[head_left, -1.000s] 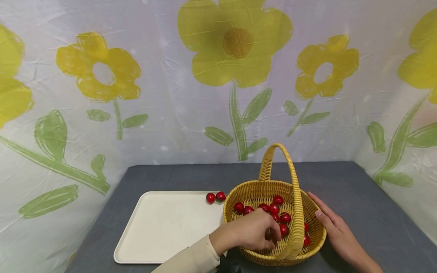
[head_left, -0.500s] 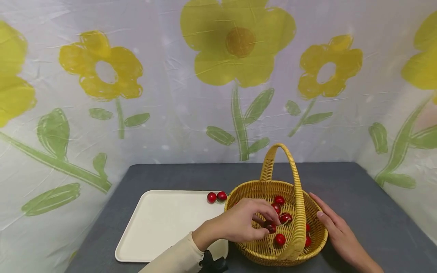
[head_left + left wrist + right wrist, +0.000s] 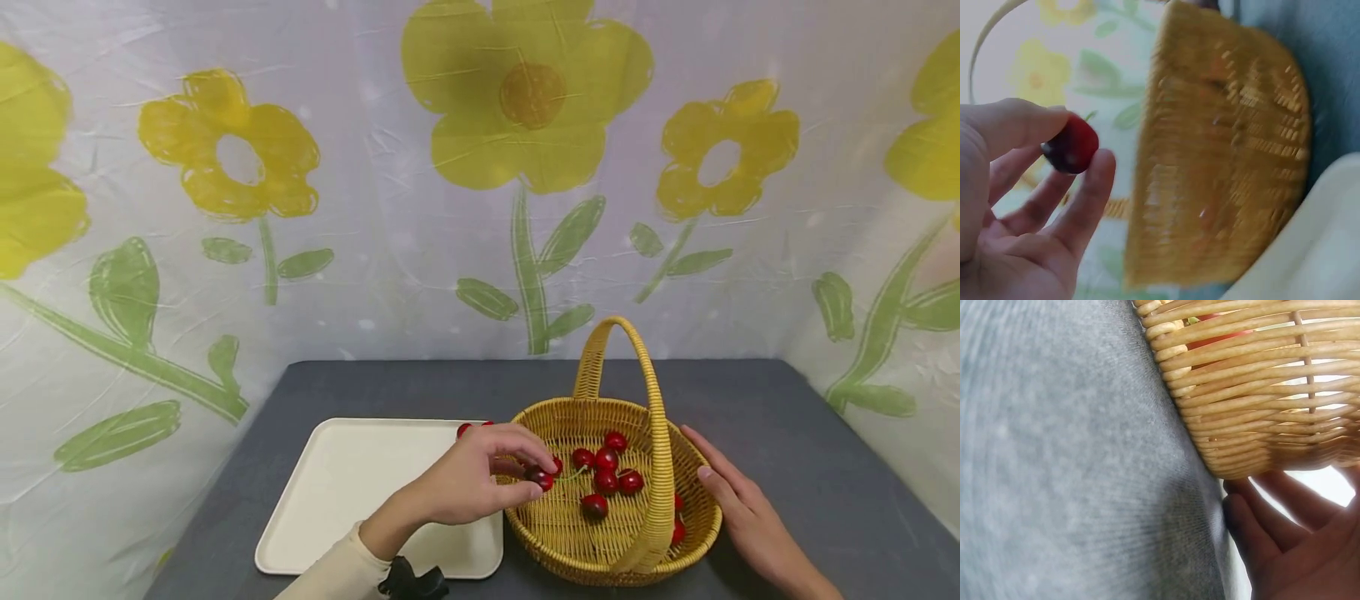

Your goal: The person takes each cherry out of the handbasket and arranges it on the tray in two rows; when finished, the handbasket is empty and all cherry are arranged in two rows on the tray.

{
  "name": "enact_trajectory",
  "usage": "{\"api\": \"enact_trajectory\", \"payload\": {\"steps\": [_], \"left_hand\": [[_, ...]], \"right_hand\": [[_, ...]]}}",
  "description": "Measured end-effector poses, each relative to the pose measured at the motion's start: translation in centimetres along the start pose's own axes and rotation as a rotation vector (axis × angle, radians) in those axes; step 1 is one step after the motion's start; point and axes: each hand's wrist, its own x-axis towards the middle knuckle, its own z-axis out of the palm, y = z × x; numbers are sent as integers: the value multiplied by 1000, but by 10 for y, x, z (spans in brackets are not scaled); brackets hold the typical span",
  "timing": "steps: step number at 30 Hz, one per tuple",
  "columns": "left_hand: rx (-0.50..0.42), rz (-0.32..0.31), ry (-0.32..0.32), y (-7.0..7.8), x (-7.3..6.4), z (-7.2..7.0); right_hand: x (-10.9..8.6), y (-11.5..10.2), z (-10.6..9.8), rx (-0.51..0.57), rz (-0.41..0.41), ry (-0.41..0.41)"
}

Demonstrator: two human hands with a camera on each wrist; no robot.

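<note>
In the head view my left hand pinches a dark red cherry with a green stem, over the left rim of a yellow wicker basket. The left wrist view shows that cherry held between thumb and fingertips, beside the basket wall. Several more cherries lie on the basket floor, some partly behind its tall handle. My right hand rests against the basket's right side with fingers extended; up close, its fingers touch the weave low down.
A cream tray lies left of the basket, under my left forearm. At its far right corner, red cherries show partly behind my left hand. The dark grey tabletop ends at a flower-print cloth.
My left hand has come up from among the cherries in the basket and moved left to its rim, a cherry now pinched in its fingers. The right hand stays at the basket.
</note>
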Motion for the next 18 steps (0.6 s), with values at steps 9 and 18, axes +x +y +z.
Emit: {"api": "enact_trajectory", "payload": {"steps": [9,18], "left_hand": [[5,-27,70,2,-37,-58],[3,-39,202,4,-61,-99]], "right_hand": [[0,0,0,16,-3,-3],[0,1,1,21,-9,-4]]}}
